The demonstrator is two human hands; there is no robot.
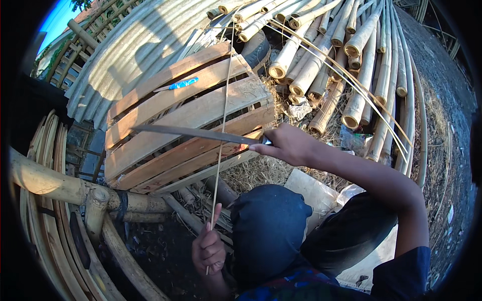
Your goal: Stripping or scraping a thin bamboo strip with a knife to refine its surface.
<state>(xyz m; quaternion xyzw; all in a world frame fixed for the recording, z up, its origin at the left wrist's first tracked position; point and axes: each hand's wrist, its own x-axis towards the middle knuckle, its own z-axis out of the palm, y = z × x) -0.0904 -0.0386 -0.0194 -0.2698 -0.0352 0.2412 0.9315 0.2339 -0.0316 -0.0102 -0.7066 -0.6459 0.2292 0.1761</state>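
Note:
My right hand (288, 143) is closed round the handle of a long knife (186, 132). The blade points left and crosses a thin bamboo strip (227, 93); whether it touches the strip I cannot tell. Lower down, my left hand (208, 251) grips that strip near its lower end, the index finger stretched up along it. The strip rises almost upright, over a slatted wooden crate (196, 113). On a crate slat lies a small blue-handled object (184, 84), its kind unclear.
Bamboo poles (311, 75) are piled at the far right, with loose thin strips (346, 75) across them. A bamboo rail (55, 185) and long split bamboo pieces (47, 241) stand at the left. Corrugated sheeting (135, 55) and a tire (256, 50) lie behind the crate.

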